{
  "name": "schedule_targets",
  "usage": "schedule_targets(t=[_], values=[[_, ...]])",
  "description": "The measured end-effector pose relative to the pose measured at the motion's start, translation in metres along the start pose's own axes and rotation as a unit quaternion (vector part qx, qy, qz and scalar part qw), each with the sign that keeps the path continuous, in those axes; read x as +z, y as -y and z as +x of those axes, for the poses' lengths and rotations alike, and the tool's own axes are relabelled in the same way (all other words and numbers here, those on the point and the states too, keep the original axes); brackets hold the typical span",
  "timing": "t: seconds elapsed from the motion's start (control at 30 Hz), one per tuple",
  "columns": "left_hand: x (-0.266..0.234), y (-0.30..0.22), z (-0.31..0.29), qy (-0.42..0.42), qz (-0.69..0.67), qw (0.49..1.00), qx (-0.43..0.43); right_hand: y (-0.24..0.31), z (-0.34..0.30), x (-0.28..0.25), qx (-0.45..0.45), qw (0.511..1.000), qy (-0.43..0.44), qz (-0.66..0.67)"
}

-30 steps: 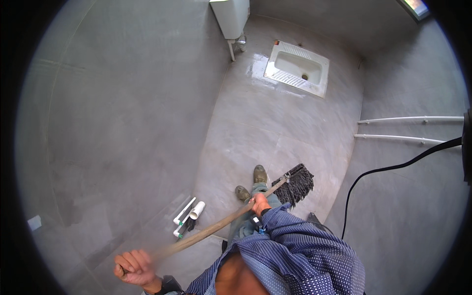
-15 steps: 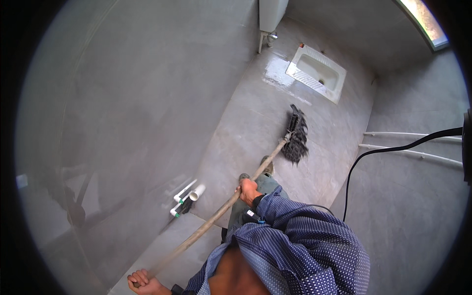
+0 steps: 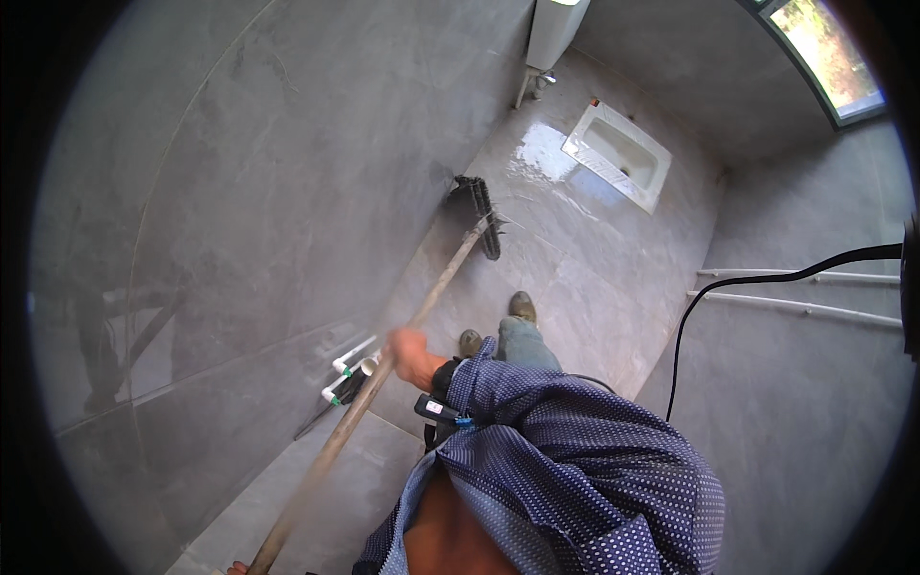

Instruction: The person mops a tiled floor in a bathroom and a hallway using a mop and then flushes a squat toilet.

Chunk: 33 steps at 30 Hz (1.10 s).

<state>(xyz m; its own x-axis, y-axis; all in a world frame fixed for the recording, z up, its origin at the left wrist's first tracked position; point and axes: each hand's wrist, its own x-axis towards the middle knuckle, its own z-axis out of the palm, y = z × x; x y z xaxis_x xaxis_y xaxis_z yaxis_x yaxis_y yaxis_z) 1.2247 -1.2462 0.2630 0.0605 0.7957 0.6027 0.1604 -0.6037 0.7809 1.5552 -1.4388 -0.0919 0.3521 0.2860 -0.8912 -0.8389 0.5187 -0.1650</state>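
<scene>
A broom with a long wooden handle [image 3: 446, 276] and a dark, bristly head [image 3: 486, 216] reaches diagonally across the view. Its head is at the floor close to the left wall. My right hand [image 3: 412, 356] is closed round the middle of the handle, slightly blurred. At the lower left edge my left hand [image 3: 238, 568] grips the handle's near end, and most of this hand is cut off by the frame. Beyond the broom head, a sheet of water [image 3: 546, 151] shines on the grey floor beside a white squat toilet [image 3: 655, 187].
A white cistern [image 3: 558, 34] hangs on the left wall above a small tap [image 3: 544, 79]. White pipe ends [image 3: 337, 393] stick out near my right hand. Two white pipes [image 3: 805, 309] run along the right wall, and a black cable [image 3: 728, 287] crosses there. My shoes [image 3: 521, 307] stand mid-floor.
The broom head has swept left, from the middle of the floor to the left wall. My right hand moved left with the handle, and my left hand dropped to the lower edge.
</scene>
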Motion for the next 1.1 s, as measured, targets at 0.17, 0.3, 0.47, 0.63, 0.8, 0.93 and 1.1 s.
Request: schedule_targets(t=[0.17,0.3,0.47,0.63,0.8,0.93,1.1], values=[[0.004,0.016,-0.008,0.125,0.323,0.926,0.151,-0.021,0.041,-0.017,0.104,0.993,0.024,0.054],[0.123,-0.071,-0.088,0.248,0.524,0.759,0.296,-0.015,0.064,-0.049,0.186,0.981,0.031,0.044],[0.148,-0.107,-0.094,0.426,0.679,0.514,0.305,0.032,0.054,-0.056,0.213,0.976,0.003,0.043],[0.157,-0.109,-0.118,0.531,0.672,0.424,0.296,0.096,0.067,-0.068,0.163,0.982,-0.028,-0.093],[0.287,-0.082,-0.203,0.553,0.609,0.559,0.101,0.171,0.197,-0.144,-0.310,0.787,0.069,-0.530],[0.341,-0.063,-0.242,0.569,0.588,0.570,0.073,0.290,0.196,-0.134,-0.117,0.941,-0.090,-0.303],[0.433,-0.060,-0.311,0.609,0.539,0.577,0.073,0.405,0.211,-0.169,-0.110,0.949,-0.225,-0.191]])
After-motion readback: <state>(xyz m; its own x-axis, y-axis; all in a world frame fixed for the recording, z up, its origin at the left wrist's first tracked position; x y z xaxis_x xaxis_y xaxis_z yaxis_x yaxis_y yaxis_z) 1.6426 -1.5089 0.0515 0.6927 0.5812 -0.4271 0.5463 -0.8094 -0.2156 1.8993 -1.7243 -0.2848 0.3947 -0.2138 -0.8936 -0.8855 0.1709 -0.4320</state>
